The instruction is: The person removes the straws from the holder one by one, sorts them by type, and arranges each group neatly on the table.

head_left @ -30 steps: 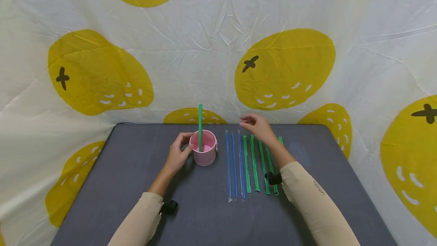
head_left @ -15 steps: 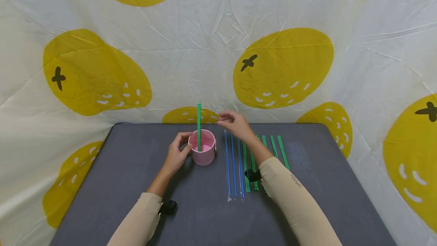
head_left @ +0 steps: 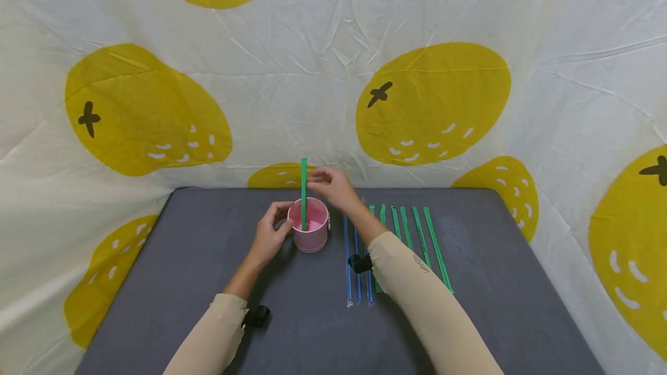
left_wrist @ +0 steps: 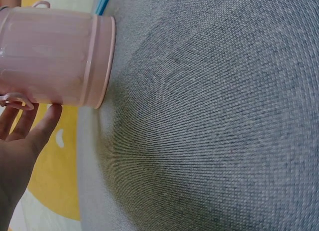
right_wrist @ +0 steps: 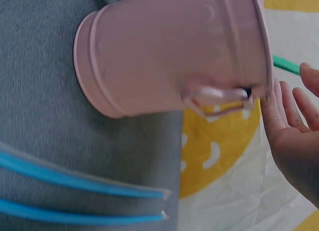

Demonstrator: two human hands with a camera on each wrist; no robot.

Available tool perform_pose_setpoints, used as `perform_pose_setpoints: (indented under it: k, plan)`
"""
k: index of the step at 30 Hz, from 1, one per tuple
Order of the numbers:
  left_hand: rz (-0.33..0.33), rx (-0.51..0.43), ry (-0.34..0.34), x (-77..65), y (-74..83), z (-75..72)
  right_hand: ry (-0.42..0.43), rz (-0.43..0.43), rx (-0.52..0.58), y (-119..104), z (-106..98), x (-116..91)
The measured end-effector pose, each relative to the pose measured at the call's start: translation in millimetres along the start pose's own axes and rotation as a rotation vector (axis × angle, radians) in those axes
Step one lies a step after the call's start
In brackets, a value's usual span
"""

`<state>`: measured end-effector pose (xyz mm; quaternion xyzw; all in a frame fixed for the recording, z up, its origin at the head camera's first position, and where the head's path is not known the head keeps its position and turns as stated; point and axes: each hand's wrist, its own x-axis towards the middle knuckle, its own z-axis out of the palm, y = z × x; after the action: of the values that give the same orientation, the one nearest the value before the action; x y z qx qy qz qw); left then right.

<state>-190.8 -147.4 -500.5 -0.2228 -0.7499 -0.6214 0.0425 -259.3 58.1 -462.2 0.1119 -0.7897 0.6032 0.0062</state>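
Observation:
A small pink bucket (head_left: 311,242) stands upright on the dark table, with one green wrapped straw (head_left: 304,175) rising out of it. My left hand (head_left: 271,229) holds the bucket's left side, thumb near the front rim and fingers behind it; in the left wrist view its fingertips touch the wall (left_wrist: 55,56) by the side handle (left_wrist: 17,99). Above the bucket, my right hand (head_left: 332,188) has its loosely bent fingers right beside the straw. The right wrist view shows the straw's green wrapper (right_wrist: 286,65) at the thumb tip, with part of the straw hidden behind the bucket.
Right of the bucket lie blue straws (head_left: 348,271) in clear wrappers and several green wrapped straws (head_left: 438,245) in a row, partly covered by my right forearm (head_left: 417,282). A white curtain (head_left: 312,103) with yellow fruit prints hangs behind the table (head_left: 219,247).
My right hand has moved left from above the row of straws to the straw in the bucket. The left hand and bucket have stayed in place.

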Motion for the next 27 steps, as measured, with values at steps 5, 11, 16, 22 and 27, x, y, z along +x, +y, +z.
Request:
perform_pose_setpoints:
  k: [5, 11, 16, 22, 27]
  plan:
    - [0.003, 0.012, 0.002, 0.2, 1.3, 0.5, 0.019, 0.003, -0.018, 0.8, 7.8, 5.7]
    - [-0.01, -0.003, 0.007, -0.3, 1.8, 0.6, 0.023, 0.013, -0.022, -2.6, 12.7, 6.9]
    - [-0.016, -0.012, 0.012, -0.1, -4.9, 1.1, 0.012, 0.016, -0.036, -4.7, 14.7, 5.5]
    - [-0.012, 0.0, 0.002, -0.1, 0.4, 0.1, 0.02, 0.004, 0.005, -6.1, 14.3, 4.6]
    - [-0.01, -0.001, 0.011, 1.0, 0.7, 0.6, 0.007, -0.012, 0.064, -11.6, 9.1, 4.0]
